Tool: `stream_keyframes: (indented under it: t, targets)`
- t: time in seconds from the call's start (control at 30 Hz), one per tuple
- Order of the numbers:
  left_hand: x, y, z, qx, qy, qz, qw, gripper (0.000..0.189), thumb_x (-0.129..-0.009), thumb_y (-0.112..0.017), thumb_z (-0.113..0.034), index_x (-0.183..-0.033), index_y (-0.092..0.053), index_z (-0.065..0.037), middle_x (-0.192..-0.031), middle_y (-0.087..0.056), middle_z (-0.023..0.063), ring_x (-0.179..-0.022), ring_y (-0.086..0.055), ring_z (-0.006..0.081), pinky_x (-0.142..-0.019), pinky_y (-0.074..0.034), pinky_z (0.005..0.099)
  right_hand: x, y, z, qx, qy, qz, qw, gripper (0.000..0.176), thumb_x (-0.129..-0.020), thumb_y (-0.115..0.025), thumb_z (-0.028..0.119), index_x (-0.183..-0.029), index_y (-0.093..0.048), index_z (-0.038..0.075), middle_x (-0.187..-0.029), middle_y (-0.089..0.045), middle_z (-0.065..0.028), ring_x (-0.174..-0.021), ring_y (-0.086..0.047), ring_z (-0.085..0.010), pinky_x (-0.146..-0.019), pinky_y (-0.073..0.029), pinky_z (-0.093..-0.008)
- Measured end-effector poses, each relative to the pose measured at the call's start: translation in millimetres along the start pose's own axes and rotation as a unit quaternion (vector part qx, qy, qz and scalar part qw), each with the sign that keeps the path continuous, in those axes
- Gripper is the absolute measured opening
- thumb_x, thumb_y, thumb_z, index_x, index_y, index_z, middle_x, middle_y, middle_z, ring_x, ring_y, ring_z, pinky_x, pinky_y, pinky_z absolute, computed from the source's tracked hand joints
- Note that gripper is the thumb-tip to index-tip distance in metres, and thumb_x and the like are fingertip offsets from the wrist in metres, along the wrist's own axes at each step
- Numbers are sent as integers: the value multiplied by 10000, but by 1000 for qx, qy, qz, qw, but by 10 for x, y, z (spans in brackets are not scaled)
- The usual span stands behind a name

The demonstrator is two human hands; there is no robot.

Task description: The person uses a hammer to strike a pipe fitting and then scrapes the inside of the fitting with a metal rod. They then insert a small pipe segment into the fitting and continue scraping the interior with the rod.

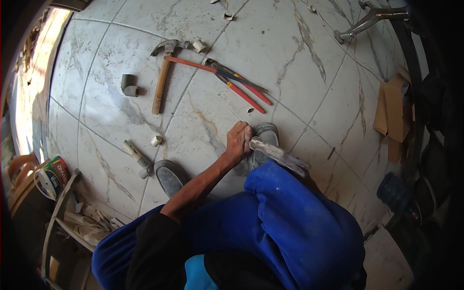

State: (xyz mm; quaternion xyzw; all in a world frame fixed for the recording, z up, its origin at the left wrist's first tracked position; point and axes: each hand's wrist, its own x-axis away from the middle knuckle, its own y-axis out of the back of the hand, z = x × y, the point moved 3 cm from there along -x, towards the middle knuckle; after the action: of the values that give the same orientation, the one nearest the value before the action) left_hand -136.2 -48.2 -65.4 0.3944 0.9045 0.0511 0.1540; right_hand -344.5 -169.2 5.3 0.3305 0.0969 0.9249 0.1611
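My left hand (238, 141) is closed in a fist above my grey, dusty right shoe (266, 131). Its thumb side meets the end of a pale, dusty long piece (273, 151), which slants down to the right and blurs at its far end. My right arm (314, 185) shows only as a sliver of skin behind my raised blue knee; the right hand's fingers are hidden or smeared. Beyond the left hand lie red-handled pincers (244, 96), crossed by a thin tool (191, 63) with a red handle and dark end. A claw hammer (162, 82) lies beside them.
A grey pipe elbow (129, 87), pale pipe bits (156, 140) and a grey-green hand tool (137, 158) lie on the marble-patterned tiles. A paint can (54, 176) stands left, near wood scraps (92, 224). On the right are cardboard (394, 108), a blue bottle (394, 191) and chrome legs (369, 21).
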Motion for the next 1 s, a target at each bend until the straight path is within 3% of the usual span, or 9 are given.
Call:
stream_keyframes:
  t: [1.0]
  targets:
    - [-30,-41,34,-18,-24,8,1000,280,-928,-449,-42,-651,-439,-9,-613,-389,114,-539,-391,277,-495,-342,401,16,14,-15,28,7,5,1000,472,-819,-636,196,-1229,-516,-4,-1172,-572,-187,-1054,-559,-325,-897,-451,-408]
